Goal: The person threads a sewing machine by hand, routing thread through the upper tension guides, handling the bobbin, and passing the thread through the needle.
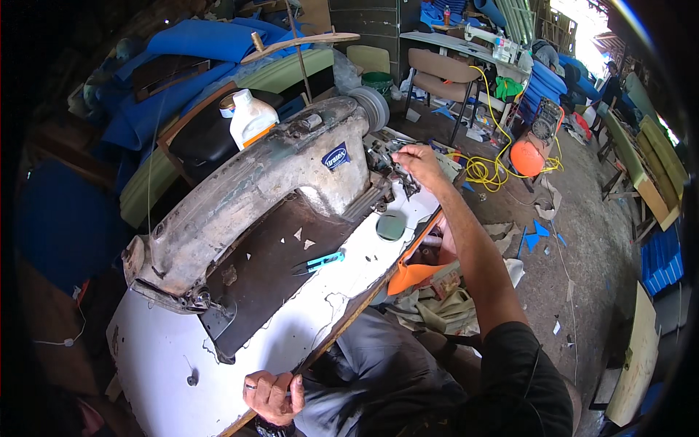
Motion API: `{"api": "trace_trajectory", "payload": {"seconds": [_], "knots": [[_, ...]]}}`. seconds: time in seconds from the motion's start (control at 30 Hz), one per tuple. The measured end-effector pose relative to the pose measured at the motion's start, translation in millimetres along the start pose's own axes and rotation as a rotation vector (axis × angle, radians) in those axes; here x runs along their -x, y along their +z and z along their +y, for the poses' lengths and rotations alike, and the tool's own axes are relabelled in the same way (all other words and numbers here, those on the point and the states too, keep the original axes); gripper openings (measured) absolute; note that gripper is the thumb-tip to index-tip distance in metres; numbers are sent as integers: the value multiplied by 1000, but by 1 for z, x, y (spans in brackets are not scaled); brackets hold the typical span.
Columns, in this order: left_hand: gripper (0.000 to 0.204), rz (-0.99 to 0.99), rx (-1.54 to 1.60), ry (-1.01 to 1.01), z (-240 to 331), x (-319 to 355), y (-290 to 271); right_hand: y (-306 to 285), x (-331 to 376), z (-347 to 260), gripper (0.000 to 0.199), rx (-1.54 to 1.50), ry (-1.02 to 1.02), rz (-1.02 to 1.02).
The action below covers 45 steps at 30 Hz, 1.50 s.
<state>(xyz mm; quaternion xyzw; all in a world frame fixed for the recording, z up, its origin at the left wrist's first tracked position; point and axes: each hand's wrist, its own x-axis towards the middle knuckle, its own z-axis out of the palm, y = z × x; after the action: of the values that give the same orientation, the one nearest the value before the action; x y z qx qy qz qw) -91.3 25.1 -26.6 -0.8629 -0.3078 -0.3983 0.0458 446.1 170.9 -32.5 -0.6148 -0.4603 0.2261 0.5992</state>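
Head view. Old industrial sewing machine [255, 182], grey and worn, paint flaking, lies across the white desk [167, 349]. Its needle end sits at lower left, its handwheel [370, 105] at upper right. Dark base plate under the arm, with small pale scraps on it.

Right hand [416, 162] reaches out to the small metal mechanism [386, 162] at the handwheel end of the machine. Fingers bent and pinched onto those dark parts; grip closed on the mechanism, though which exact piece is pinched is too small to tell. Right forearm runs back down to a black sleeve at lower right.

Left hand [273, 395] at the near edge of the desk, fingers curled over the wooden rim, clamped on the desk edge itself. Watch or band at the wrist.

On the desk between the hands: thread snips with a turquoise handle [318, 262] lying on the base plate; a round grey-green disc [390, 226] on the white top, just below the right hand. An orange piece [411, 275] hangs off the desk edge by the person's knee.

Behind the machine: white plastic bottle [251, 116] upright, blue foam sheets [204, 40] piled at upper left. Farther right: brown chair [440, 69], coiled yellow cord [491, 171] on the floor, orange round tank [526, 158].
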Motion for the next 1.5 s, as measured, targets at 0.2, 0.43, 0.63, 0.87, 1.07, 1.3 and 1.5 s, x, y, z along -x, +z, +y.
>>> {"api": "trace_trajectory", "payload": {"seconds": [0.2,0.43,0.63,0.87,1.07,1.3,1.5], "knots": [[13,1,7,-2,0,0,0,0,1,-3,18,21,-2,-28],[13,13,11,6,0,-1,1,0,-2,2,19,-10,-20,-17],[8,-7,-1,-27,-1,3,0,0,-2,3,19,-16,-30,-16],[8,1,-7,-21,-1,2,0,0,1,-1,19,5,1,-12],[8,-9,-3,-38,-2,3,1,1,2,-2,19,-18,-3,-38],[13,8,1,5,-2,0,0,3,2,-5,16,-39,-28,-34],[13,5,-5,-7,-1,1,1,2,5,-8,17,-21,-14,-28]]}}
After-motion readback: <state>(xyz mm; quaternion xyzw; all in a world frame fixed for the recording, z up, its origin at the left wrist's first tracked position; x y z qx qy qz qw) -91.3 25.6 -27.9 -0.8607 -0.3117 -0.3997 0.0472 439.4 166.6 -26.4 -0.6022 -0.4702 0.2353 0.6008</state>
